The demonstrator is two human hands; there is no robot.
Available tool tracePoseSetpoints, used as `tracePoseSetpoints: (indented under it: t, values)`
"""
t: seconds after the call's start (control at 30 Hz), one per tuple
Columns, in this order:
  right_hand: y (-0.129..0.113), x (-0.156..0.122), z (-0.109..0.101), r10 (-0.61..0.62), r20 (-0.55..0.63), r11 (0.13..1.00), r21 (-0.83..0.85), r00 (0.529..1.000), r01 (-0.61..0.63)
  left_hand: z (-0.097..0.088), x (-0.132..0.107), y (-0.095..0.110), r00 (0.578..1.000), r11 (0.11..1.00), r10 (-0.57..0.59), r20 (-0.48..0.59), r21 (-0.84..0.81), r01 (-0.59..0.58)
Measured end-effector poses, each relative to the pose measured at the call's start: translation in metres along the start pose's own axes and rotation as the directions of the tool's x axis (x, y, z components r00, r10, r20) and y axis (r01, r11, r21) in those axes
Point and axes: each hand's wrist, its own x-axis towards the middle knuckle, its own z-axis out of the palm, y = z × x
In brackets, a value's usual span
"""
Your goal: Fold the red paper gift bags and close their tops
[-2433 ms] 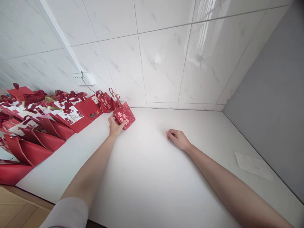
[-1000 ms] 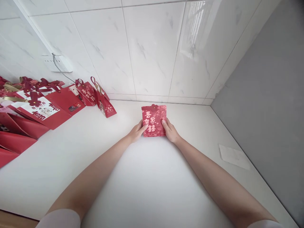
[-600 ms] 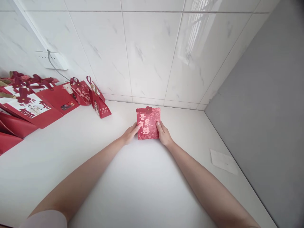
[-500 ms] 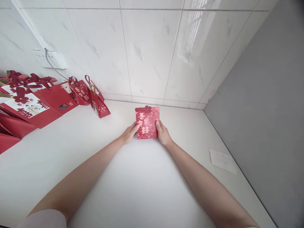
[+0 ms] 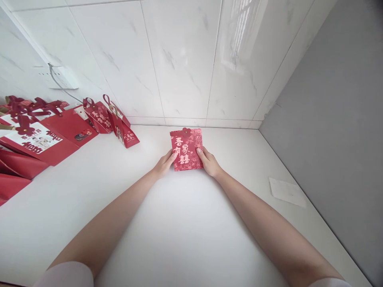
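A small flat red paper bag with pink characters and a red flower clasp at its top lies on the white counter near the back wall. My left hand grips its left edge, thumb on the printed face. On the opposite edge my right hand holds it the same way. Both hands are closed on the bag.
Two small red gift bags with ribbon handles stand at the back left. Larger red bags lie stacked along the left side. A wall socket with a cable sits above them. A white paper slip lies by the grey right wall.
My left hand carried the red bag from the pile at the left to the middle, and my right hand joined it. In the last second the bag has hardly moved.
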Motion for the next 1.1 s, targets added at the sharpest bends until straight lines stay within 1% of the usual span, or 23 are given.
tracePoseSetpoints:
  t: [0.2,0.3,0.43,0.63,0.8,0.93,1.1]
  values:
    - [0.0,-0.001,-0.003,0.026,0.015,0.999,-0.023,1.0,-0.026,0.001,0.0,0.0,1.0,1.0,0.014,-0.006,-0.024,-0.015]
    - [0.0,-0.002,-0.003,0.023,0.018,0.999,-0.024,1.0,-0.023,0.003,0.0,0.001,1.0,1.0,0.015,-0.025,-0.002,-0.015]
    - [-0.001,-0.003,-0.004,0.036,0.019,0.999,-0.031,0.999,-0.035,0.006,-0.002,0.004,0.998,0.999,-0.009,-0.065,0.034,0.011]
    - [-0.004,-0.004,-0.005,0.032,0.026,0.999,-0.044,0.999,-0.031,0.007,-0.004,0.009,0.998,0.997,-0.018,-0.068,0.078,0.023]
    - [-0.003,-0.004,-0.005,0.024,0.024,0.999,-0.049,0.999,-0.023,0.007,-0.003,0.008,0.997,0.996,-0.027,-0.073,0.086,0.034]
    - [-0.003,-0.004,-0.006,0.023,0.026,0.999,-0.045,0.999,-0.022,0.006,-0.002,0.008,0.998,0.997,-0.034,-0.059,0.064,0.038]
    - [-0.002,-0.004,-0.006,0.032,0.027,0.999,-0.04,0.999,-0.031,0.004,-0.004,0.013,0.999,0.997,-0.034,-0.016,0.071,0.035]
